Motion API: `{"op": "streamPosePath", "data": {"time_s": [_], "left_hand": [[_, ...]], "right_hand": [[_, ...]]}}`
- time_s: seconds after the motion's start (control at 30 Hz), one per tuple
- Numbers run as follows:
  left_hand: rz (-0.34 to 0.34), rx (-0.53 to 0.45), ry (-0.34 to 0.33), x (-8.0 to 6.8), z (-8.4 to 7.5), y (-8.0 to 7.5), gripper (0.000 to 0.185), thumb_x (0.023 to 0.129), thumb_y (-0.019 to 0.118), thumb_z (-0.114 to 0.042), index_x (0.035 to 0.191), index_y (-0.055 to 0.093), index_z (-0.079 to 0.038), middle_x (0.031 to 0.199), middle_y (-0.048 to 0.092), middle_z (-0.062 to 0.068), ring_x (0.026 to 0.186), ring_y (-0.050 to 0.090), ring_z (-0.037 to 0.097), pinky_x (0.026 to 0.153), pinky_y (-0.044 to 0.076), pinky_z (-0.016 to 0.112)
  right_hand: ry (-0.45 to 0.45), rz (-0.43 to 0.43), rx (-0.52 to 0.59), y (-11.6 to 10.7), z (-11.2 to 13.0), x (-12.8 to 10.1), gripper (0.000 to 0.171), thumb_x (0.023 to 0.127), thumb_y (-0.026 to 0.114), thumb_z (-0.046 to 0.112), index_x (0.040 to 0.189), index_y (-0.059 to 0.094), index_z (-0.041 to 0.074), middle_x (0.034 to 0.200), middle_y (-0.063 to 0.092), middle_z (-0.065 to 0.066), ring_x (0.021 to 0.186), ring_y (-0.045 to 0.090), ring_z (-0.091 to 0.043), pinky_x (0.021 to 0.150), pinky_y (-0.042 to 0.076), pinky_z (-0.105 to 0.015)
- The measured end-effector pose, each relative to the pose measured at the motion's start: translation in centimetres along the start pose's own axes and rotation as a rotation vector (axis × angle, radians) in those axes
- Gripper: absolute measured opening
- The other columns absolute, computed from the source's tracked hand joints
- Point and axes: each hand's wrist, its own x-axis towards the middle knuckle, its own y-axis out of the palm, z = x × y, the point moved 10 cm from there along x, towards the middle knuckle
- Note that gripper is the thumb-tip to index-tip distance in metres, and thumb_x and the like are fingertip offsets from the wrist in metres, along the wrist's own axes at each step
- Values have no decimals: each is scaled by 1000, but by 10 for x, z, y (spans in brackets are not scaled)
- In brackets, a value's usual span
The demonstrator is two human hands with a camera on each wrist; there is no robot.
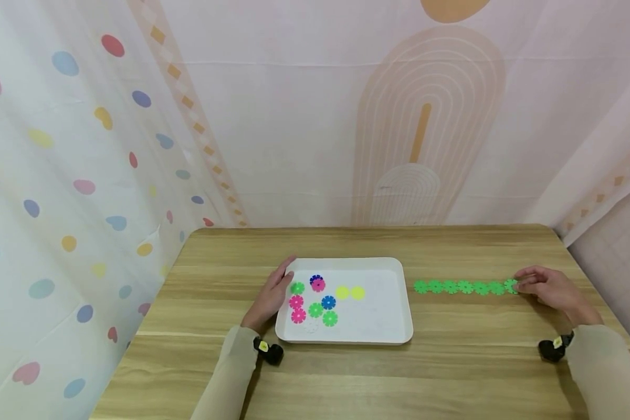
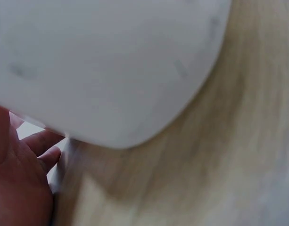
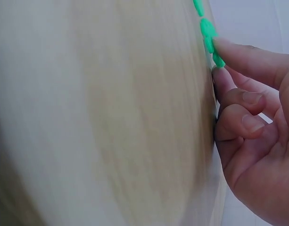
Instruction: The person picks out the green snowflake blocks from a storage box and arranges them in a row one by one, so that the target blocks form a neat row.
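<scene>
A row of several linked green snowflake discs (image 1: pixel 465 287) lies on the table to the right of the white tray (image 1: pixel 385 329). At the row's right end, my right hand (image 1: pixel 556 293) pinches the last green disc (image 3: pixel 208 35) between thumb and index finger; its other fingers are curled in the right wrist view. My left hand (image 1: pixel 270 298) holds the tray's left side, thumb at the rim and fingers along the outside. Inside the tray are loose discs, among them pink discs (image 1: pixel 298 315), green discs (image 1: pixel 329 318), a blue disc (image 1: pixel 328 302) and two yellow discs (image 1: pixel 357 293).
The wooden table (image 1: pixel 451 379) has its back edge against a patterned curtain (image 1: pixel 294 146). A dark blue disc (image 1: pixel 315 279) is partly covered by a pink one at the tray's back left. A pale, hardly visible disc (image 1: pixel 311 328) lies near the tray's front.
</scene>
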Motion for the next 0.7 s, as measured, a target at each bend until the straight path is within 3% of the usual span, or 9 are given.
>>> {"op": "streamPosePath", "data": {"time_s": [0.5,0.7], "left_hand": [[-3,-5,-19,-1,0,0,48,109,32,-34,156,28,-33,164,22,2,152,12,28,122,8,56],[-3,-8,-16,-1,0,-1,47,108,31,-34,155,29,-36,164,22,-1,152,12,25,122,8,55]], "right_hand": [[19,8,-33,0,2,0,45,95,66,17,124,51,-14,82,58,10,65,48,-4,56,44,-23],[-40,24,-178,1,25,6,40,101,56,22,126,53,-10,98,63,-6,76,49,-8,62,44,-24]]}}
